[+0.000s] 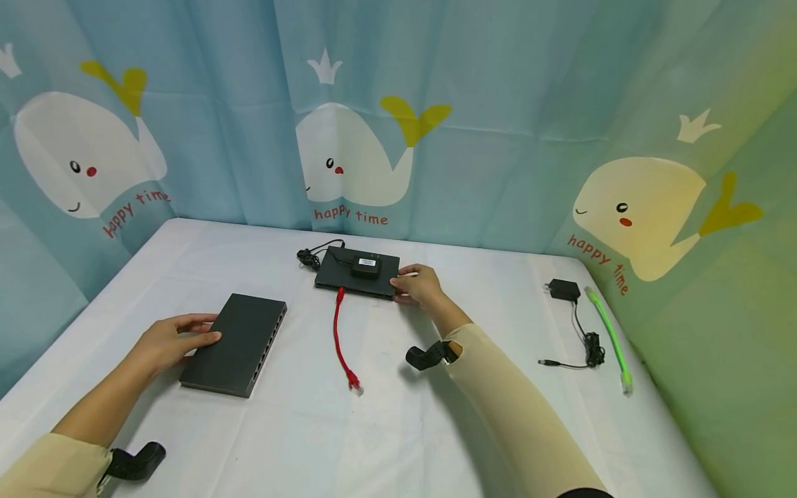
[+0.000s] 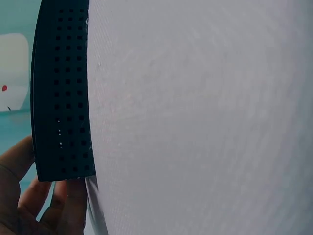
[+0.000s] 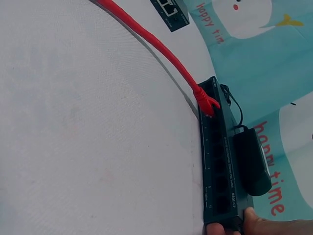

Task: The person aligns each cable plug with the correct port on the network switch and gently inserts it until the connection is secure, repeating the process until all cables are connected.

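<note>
My left hand (image 1: 163,344) grips the left edge of a flat black network switch (image 1: 239,346), thumb on top, fingers at the side and beneath; its perforated side (image 2: 68,88) shows in the left wrist view. At the back, my right hand (image 1: 421,285) pinches the right end of a second black network switch (image 1: 333,272). On that switch lies a black power adapter (image 1: 366,267), its coiled cord (image 1: 308,258) hanging off to the left. One end of a short red Ethernet cable (image 1: 338,339) sits at a port on the switch's front; its other plug lies on the cloth.
Far to the right lie another black power adapter (image 1: 564,290) with a bundled cord (image 1: 593,351) and a bright green Ethernet cable (image 1: 611,339). A white cloth covers the table (image 1: 386,443). A blue whale-print curtain (image 1: 498,187) hangs behind and along the sides.
</note>
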`<state>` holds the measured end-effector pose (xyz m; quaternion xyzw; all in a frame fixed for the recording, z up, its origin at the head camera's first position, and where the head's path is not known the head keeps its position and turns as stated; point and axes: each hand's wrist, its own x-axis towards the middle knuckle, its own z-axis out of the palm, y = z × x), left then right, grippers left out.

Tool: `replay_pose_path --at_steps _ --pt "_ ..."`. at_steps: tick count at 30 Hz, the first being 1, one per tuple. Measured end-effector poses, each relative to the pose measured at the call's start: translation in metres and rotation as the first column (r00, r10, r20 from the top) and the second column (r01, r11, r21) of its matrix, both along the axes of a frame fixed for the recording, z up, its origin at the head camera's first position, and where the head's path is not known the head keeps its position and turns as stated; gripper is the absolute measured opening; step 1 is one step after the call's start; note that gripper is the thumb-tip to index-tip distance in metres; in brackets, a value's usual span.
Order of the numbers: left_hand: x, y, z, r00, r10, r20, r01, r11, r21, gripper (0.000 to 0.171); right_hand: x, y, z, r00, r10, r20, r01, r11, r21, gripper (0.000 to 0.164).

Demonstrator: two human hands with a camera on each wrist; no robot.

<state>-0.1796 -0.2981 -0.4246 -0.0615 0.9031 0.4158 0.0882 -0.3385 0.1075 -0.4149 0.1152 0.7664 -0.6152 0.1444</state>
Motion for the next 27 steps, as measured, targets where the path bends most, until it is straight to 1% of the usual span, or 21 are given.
replay_pose_path --at_steps 7,14,17,23,27 --pt "0.002 0.001 0.001 1.0 0.006 -0.016 -0.006 1.0 -0.005 0.075 -0.004 -0.01 0.002 1.0 0.005 0.005 -0.005 1.0 -0.008 0.036" --pt "0.002 0.003 0.0 1.0 0.017 -0.008 -0.017 1.0 0.0 0.076 -0.013 -0.026 0.001 1.0 0.018 0.006 -0.018 1.0 -0.019 0.037" --pt "0.002 0.004 0.0 1.0 0.02 -0.006 -0.02 1.0 0.007 0.076 -0.014 -0.033 0.002 1.0 0.016 0.007 -0.016 1.0 -0.023 0.037" --pt "0.002 0.003 -0.001 1.0 0.018 -0.01 -0.018 1.0 0.002 0.074 -0.018 -0.046 0.005 1.0 0.005 0.017 -0.005 1.0 -0.019 0.032" --pt "0.002 0.003 -0.001 1.0 0.011 -0.02 -0.011 1.0 -0.004 0.073 -0.021 -0.056 0.005 1.0 0.012 0.011 -0.012 0.999 -0.03 0.033"
